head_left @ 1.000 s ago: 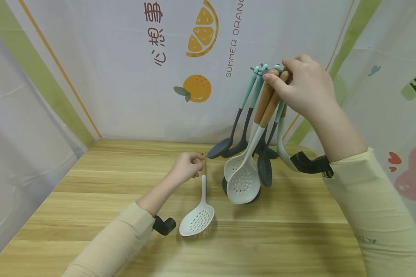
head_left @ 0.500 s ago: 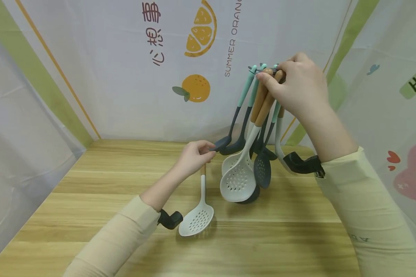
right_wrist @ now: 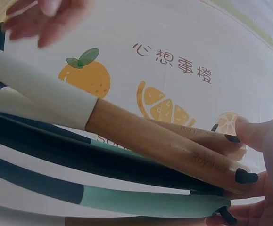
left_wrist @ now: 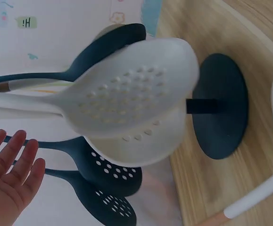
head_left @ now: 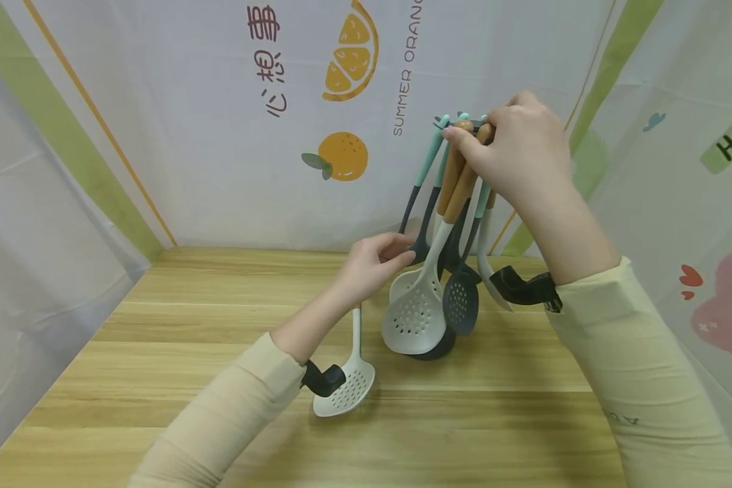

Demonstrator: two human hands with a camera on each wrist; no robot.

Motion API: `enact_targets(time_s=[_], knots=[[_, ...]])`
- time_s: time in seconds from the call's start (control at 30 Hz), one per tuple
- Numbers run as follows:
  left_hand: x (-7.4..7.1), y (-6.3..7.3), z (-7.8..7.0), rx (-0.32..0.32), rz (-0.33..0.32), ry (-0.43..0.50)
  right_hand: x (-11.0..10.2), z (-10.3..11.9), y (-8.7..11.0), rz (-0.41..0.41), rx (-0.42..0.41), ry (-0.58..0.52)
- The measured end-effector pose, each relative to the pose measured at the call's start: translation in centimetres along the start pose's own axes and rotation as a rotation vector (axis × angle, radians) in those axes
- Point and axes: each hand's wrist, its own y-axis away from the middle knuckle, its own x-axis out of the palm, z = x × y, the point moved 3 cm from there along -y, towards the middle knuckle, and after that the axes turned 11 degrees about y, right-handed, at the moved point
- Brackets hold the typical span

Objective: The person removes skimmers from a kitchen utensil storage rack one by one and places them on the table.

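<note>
A utensil rack with a dark round base (left_wrist: 226, 136) carries several hanging kitchen tools. My right hand (head_left: 524, 146) grips its top, with the thumb (right_wrist: 252, 134) on the end of a wooden handle. White skimmers (head_left: 415, 322) with wooden handles hang in front. A dark slotted spoon (head_left: 461, 301) with a mint handle hangs beside them. My left hand (head_left: 378, 264) reaches in at the rack's left, by a dark ladle (head_left: 419, 251). Its fingers are spread and hold nothing in the left wrist view. Another white skimmer (head_left: 350, 390) lies on the table, its handle partly behind my left hand.
The wooden table (head_left: 219, 298) ends at a white curtain (head_left: 219, 169) printed with oranges. A white spoon (head_left: 486, 264) hangs at the rack's right side, close to the right wrist camera (head_left: 524, 285). The left wrist camera (head_left: 323, 379) overlaps the lying skimmer.
My left hand has left the handle of the lying skimmer and moved right to the hanging dark tools. My right hand and the rack's top have shifted slightly left.
</note>
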Motion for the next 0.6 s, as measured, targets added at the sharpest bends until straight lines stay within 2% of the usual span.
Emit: enact_targets(time_s=[0.17,0.33,0.5,0.6], knots=[[0.5,-0.9,-0.6,0.016,-0.001,-0.007,-0.1,0.3,0.1,-0.008,0.015,0.021],[1.1,-2.1,-0.6,0.013,0.044,0.018,0.0,0.6,0.2,-0.005,0.025,0.054],[1.9,-2.7,-0.1,-0.047,0.101,0.065,0.2,0.6,0.4,-0.020,-0.012,0.090],[2.3,-2.8,0.2,-0.081,0.126,0.073,0.3,0.4,0.5,0.004,-0.046,0.099]])
